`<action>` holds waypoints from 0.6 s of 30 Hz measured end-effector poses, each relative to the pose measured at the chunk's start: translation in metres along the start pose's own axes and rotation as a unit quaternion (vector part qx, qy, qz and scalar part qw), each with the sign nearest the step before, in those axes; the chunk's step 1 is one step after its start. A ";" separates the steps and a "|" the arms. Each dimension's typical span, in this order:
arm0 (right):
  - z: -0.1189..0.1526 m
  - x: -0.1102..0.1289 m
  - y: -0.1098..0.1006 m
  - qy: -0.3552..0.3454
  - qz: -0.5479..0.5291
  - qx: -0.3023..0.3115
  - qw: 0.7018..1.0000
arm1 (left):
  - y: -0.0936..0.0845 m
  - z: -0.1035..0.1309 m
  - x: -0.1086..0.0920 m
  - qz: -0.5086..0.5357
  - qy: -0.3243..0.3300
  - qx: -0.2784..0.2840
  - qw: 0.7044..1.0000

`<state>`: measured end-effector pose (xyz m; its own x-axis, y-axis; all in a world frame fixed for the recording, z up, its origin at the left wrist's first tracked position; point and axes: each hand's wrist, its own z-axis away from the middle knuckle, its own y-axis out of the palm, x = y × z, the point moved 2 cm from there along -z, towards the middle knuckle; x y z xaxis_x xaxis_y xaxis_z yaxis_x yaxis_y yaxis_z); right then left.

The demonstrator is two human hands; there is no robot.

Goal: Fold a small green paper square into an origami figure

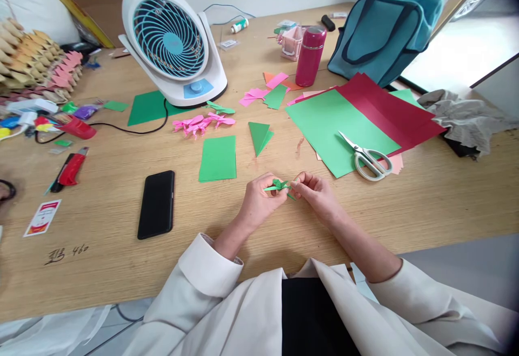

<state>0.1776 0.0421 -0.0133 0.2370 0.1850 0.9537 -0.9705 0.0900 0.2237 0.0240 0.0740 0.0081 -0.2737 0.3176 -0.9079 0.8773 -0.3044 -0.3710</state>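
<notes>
Between my two hands is a small folded green paper piece (279, 185). My left hand (263, 198) is closed around its left side, and my right hand (314, 191) pinches its right end. Beyond my hands lie a green folded triangle (258, 135) and a green paper rectangle (218, 158). Several pink paper figures (198, 125) sit in a group farther back, with a green one (220, 108) just behind them. White-handled scissors (367, 160) rest on a large light green sheet (332, 123) at the right.
A fan (174, 42) stands at the back. A phone (156, 205) lies left of my hands, with a red cutter (73, 168) farther left. At the back right are a pink bottle (310, 56), red sheets (381, 107) and a teal bag (381, 37).
</notes>
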 end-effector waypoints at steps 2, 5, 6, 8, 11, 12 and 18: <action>0.000 0.001 0.001 -0.003 0.002 0.007 1.000 | 0.001 0.000 0.001 0.007 -0.010 -0.012 1.000; 0.001 0.003 0.002 -0.011 0.010 0.026 1.000 | 0.002 0.000 0.006 0.033 -0.033 -0.016 0.999; 0.002 0.004 0.002 -0.013 0.012 0.030 0.999 | 0.003 0.000 0.007 0.054 -0.046 -0.012 0.997; 0.002 0.004 0.002 -0.012 0.010 0.032 0.999 | 0.004 0.000 0.009 0.107 -0.077 0.003 0.991; 0.002 0.004 0.001 -0.006 -0.003 0.019 1.000 | 0.003 -0.001 0.007 0.146 -0.096 0.019 0.984; 0.002 0.004 0.001 -0.004 -0.005 0.014 1.000 | 0.002 -0.002 0.006 0.143 -0.091 0.017 0.985; 0.002 0.004 0.000 -0.003 0.014 0.015 1.000 | -0.004 -0.004 0.008 0.124 -0.075 0.008 0.989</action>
<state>0.1784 0.0406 -0.0088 0.2101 0.1817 0.9606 -0.9775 0.0558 0.2033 0.0201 0.0814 0.0032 -0.1075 0.0960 -0.9896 0.9188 -0.3707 -0.1358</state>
